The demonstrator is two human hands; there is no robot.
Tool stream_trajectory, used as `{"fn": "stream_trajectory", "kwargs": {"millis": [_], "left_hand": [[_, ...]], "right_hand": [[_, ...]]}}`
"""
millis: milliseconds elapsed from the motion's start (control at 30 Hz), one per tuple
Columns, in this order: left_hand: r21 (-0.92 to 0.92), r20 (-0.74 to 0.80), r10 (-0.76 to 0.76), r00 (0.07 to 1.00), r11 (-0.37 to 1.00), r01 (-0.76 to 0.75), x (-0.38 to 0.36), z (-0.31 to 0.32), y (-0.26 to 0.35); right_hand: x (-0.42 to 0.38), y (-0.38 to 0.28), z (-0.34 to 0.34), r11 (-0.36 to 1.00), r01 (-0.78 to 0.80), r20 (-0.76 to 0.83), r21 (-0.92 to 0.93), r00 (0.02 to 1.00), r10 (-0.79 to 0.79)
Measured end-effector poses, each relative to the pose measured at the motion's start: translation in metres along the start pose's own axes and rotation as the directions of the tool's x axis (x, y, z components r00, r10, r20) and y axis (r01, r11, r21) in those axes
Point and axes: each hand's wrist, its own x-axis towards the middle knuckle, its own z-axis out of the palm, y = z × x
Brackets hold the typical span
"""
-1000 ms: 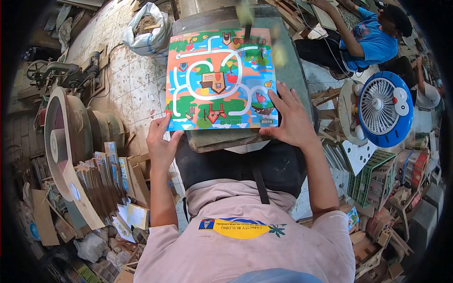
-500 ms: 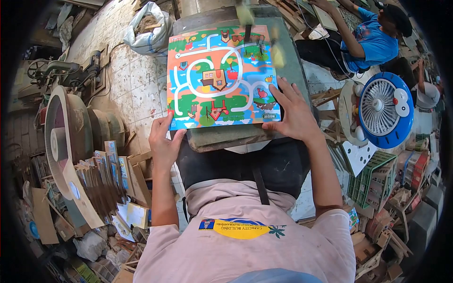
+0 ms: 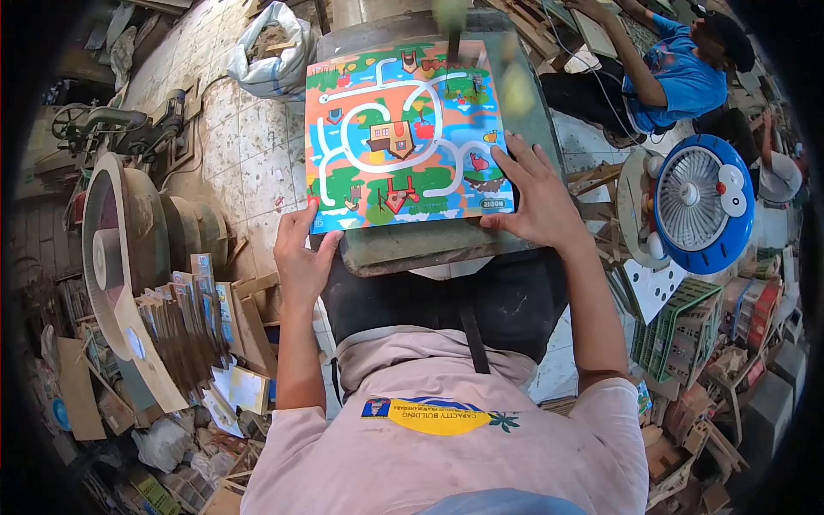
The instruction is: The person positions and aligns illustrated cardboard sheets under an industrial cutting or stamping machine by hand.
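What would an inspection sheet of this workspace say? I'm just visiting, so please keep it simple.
Surface: worn grey-green tabletop; a bare strip shows along its near edge.
Job's things: one colourful printed board with white track lines, lying on the tabletop.
Clutter: open white sack, thin boards stacked on edge, green plastic crate.
Grip: left grip, a bare hand, at the board's near left corner; right grip, also bare, spread at its near right corner.
Cables: thin pale cable beside the co-worker; its ends are unclear.
Surroundings: blue cartoon-faced fan and blue-shirted co-worker at right; tiled floor.

Cluttered woodworking workshop, upright stacked boards [image 3: 178,318], wood scraps [image 3: 663,452], dirt-specked tiled floor [image 3: 257,172]
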Motion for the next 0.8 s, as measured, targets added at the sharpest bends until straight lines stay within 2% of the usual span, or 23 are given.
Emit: {"fn": "stream_trajectory", "kwargs": {"millis": [700, 800], "left_hand": [[0.007, -0.009, 0.008, 1.0, 1.0, -0.008, 0.001, 0.006, 0.006], [0.01, -0.001, -0.027, 1.0, 1.0, 0.027, 0.002, 0.005, 0.008]], "right_hand": [[0.015, 0.023, -0.005, 0.999, 0.038, 0.046, -0.022, 0.998, -0.037], [0.018, 0.025, -0.008, 0.998, 0.045, 0.05, -0.031, 0.998, -0.044]]}}
